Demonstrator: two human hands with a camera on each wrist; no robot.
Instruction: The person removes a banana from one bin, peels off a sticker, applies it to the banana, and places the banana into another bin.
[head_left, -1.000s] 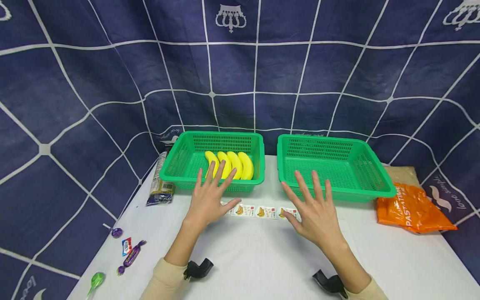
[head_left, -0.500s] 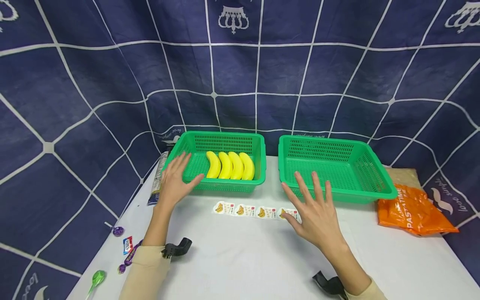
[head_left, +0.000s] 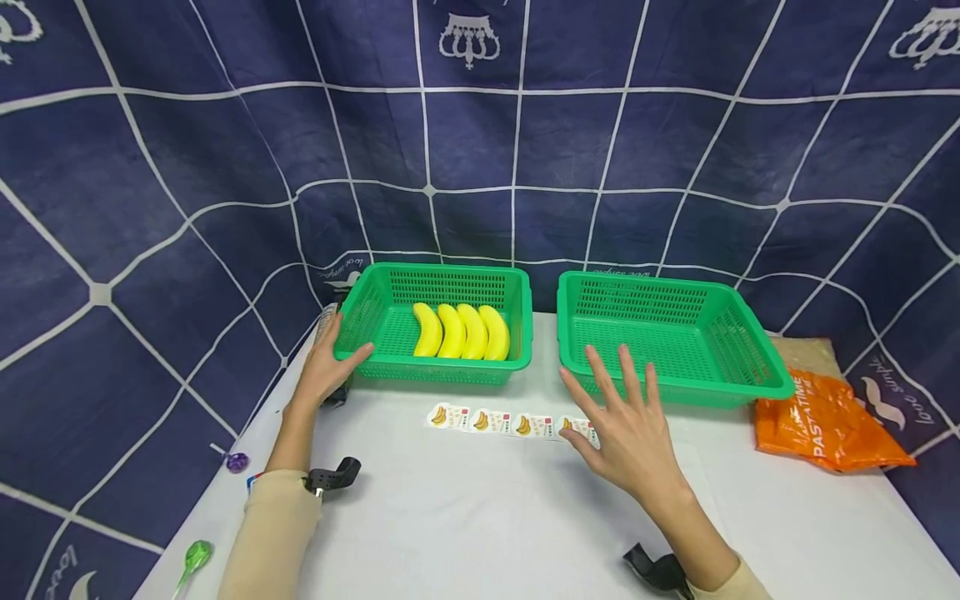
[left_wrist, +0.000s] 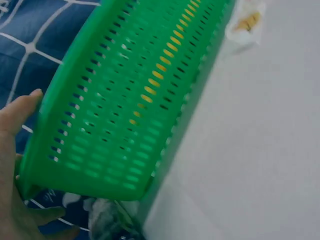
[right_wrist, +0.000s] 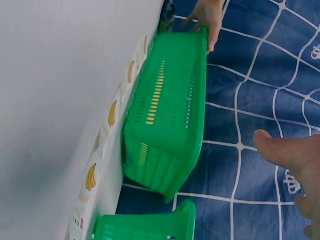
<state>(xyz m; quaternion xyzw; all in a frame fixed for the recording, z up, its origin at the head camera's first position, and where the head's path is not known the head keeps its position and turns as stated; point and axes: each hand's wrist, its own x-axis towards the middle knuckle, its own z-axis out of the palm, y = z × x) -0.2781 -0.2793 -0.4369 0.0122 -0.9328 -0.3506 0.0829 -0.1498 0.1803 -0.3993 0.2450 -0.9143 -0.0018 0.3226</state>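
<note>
My left hand (head_left: pixel 321 371) is at the left front corner of the left green basket (head_left: pixel 431 369). Its thumb reaches over the rim while the other fingers extend along the outside of the end wall. In the left wrist view the thumb (left_wrist: pixel 22 111) lies right at the rim. Several yellow bananas (head_left: pixel 452 332) lie side by side in this basket. My right hand (head_left: pixel 628 433) hovers with spread fingers in front of the right green basket (head_left: pixel 645 333) and holds nothing. Below its thumb runs a strip of banana stickers (head_left: pixel 491 421) on the white table.
An orange pasta bag (head_left: pixel 828 425) leans by the right basket. A dark packet (head_left: pixel 337 395) is mostly hidden behind my left hand. A purple lollipop (head_left: pixel 237 462) and a green lollipop (head_left: pixel 198 553) lie at the table's left edge. A blue checked curtain (head_left: pixel 570 142) hangs behind.
My left hand has moved left from over the stickers and the basket's front to its left front corner. The left sleeve now covers the wrapped candies. The right hand has stayed nearly still.
</note>
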